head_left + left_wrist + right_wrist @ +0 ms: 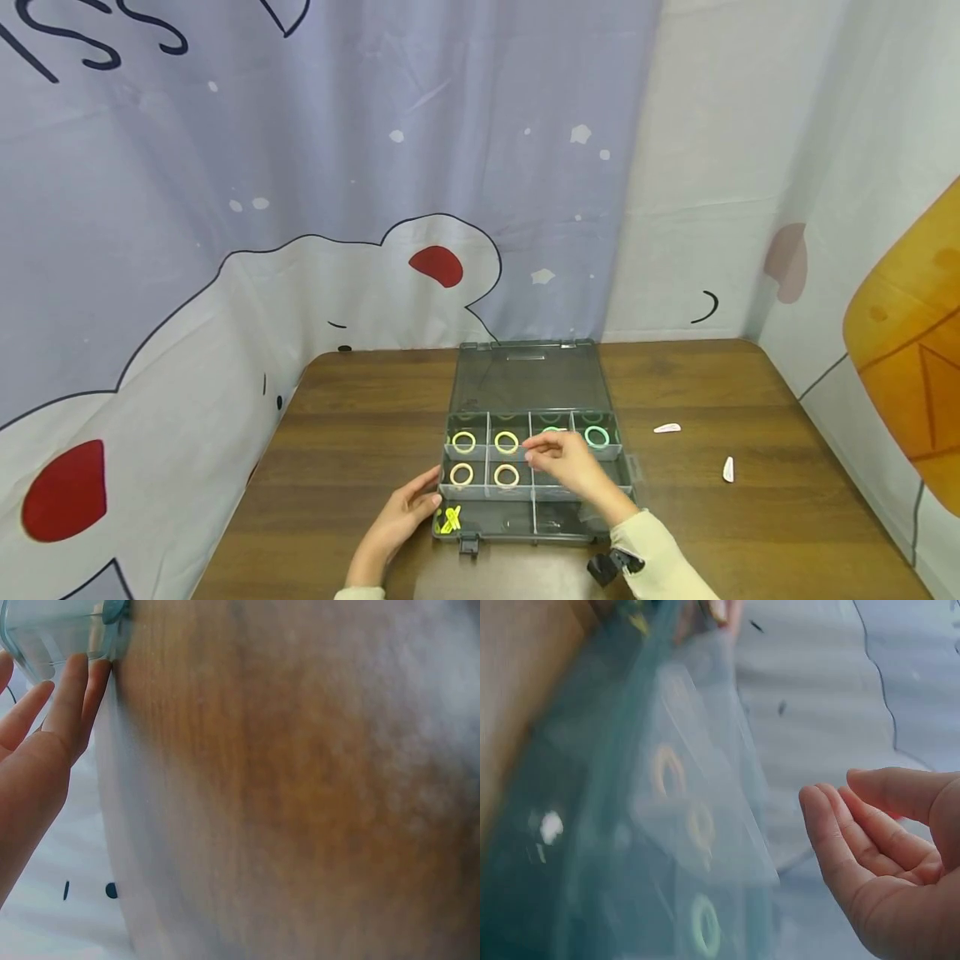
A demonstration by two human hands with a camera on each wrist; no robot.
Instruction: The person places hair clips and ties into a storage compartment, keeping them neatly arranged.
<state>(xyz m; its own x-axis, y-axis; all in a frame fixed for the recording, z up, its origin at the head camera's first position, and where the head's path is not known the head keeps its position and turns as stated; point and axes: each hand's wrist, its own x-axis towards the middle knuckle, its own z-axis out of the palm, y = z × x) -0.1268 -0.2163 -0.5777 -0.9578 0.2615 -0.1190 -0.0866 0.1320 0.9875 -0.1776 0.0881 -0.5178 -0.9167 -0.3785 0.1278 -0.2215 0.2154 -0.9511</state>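
Note:
A clear compartment box (pixel 534 493) with its lid (pixel 532 377) raised lies on the table. Yellow rings (pixel 506 442) and green rings (pixel 597 437) sit singly in several of its compartments; yellow clips (pixel 450 520) lie in the front left one. My left hand (pixel 401 517) touches the box's left side with extended fingers (pixel 69 694). Above the right half of the box hovers my right hand (pixel 570 465), its fingers loosely bent and hiding part of the compartments. In the right wrist view, a gap shows between its thumb and fingertips (pixel 810 796), with nothing between them.
Two small white hair clips (pixel 667 428) lie apart on the wooden table (pixel 360 417), to the right of the box. A printed curtain (pixel 360 300) hangs behind the table and along its sides. A black latch (pixel 468 546) juts from the box's front edge.

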